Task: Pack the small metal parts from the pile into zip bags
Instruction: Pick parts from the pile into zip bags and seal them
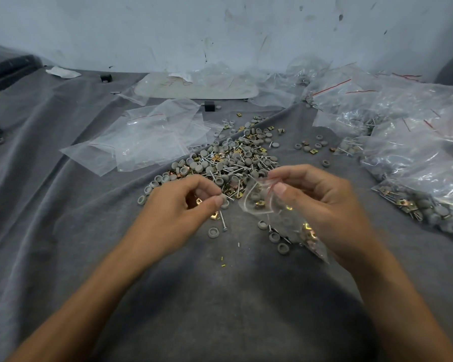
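Task is mid-way, by the look of it. On the right side of the worktop (220, 288), which has a grey cloth (63, 210) over it, sits a big heap of filled bags (416, 158), clear w/ red zip lines and caps, clips & screws visible inside, so a good no. of packs look done. How many can't be counted.

The pile (236, 158) is in the centre, just beyond both hands, and is large: grey round caps, brass-coloured clips and thin screws mixed together. Some strays (213, 232) lie nearer the person, apart from the main heap. A loose stack of empty bags (147, 139) lies left of the pile, so plenty of packing remains.

Current step is filling one pack. The right hand (322, 205) grips a zip bag (256, 205) at its mouth, thumb & fingers (280, 188) closed on the rim and holding it open toward the left. The bag's lower end trails under the palm and already holds a few caps & clips, approx. part-full; it isn't sealed. The left hand (178, 205) is just beside the bag mouth, fingers (217, 202) pinched on a small screw (226, 196), not yet inside the bag. Whether more bits sit in that palm can't be told.

Left to do, as judged: drop this piece in, top up, zip shut, then repeat thru the pile.
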Tool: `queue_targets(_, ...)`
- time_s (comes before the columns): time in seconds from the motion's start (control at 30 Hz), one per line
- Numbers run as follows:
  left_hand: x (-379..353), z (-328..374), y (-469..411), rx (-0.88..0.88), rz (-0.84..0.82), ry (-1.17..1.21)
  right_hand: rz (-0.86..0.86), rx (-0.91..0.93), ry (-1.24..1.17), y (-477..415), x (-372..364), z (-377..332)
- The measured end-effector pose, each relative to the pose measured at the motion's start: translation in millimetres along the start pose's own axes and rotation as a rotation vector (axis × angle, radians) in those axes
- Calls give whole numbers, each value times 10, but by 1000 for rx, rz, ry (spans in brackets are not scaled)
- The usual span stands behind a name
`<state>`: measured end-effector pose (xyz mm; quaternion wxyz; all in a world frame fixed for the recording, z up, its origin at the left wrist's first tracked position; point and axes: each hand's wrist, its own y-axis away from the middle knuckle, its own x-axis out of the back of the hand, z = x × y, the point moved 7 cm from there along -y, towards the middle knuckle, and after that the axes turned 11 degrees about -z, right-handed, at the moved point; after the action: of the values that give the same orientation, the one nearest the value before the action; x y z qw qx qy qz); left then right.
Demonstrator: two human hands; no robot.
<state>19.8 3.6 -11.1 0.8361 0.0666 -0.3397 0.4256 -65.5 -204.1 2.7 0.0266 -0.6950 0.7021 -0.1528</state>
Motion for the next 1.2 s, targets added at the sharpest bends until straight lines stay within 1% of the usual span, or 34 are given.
queue_targets(0.07, -32, 36, -2, -40, 6, 177, -50, -24, 56, -9, -86, 24)
queue_targets(0.13, -76, 83, -5, -87, 0, 249, -81, -28, 112, -19, -155, 30)
queue_targets(0.2, -133, 127, -6, -112, -70, 280, -100, -31, 157, -27, -195, 27)
queue_targets(0.27, -164, 134, -5, -91, -171, 285, -94, -32, 141, -27, -195, 17)
queue_targets(0.3, -134, 109, -3, -72, -174, 263, -81, -31, 122, -26, -180, 12)
queue_targets(0.33, -67, 66, 0, -54, -136, 202, -60, -30, 110, -26, -161, 6)
queue_targets(0.37, 26, 21, 4, -36, -74, 88, -34, -26, 107, -26, -137, -2)
queue_targets(0.43, 177, -50, 17, 21, 22, -215, 10, -25, 102, -19, -96, -9)
queue_targets(0.5, 180, -107, 10, 71, 10, -438, 32, -34, 98, -14, -69, -11)
queue_targets(0.53, 144, -136, -2, 79, -12, -497, 34, -40, 96, -9, -62, -12)
queue_targets(0.6, 67, -160, -20, 70, -39, -543, 32, -48, 88, -2, -64, -15)
queue_targets(0.67, -1, -121, -42, 18, -49, -581, 30, -55, 85, 3, -65, -13)
queue_targets(0.8, -127, -82, -62, -28, -129, -663, 25, -58, 95, 4, -68, -10)
queue_targets(1.2, -43, -243, -30, 100, -253, -640, 28, -60, 85, 1, -52, 11)
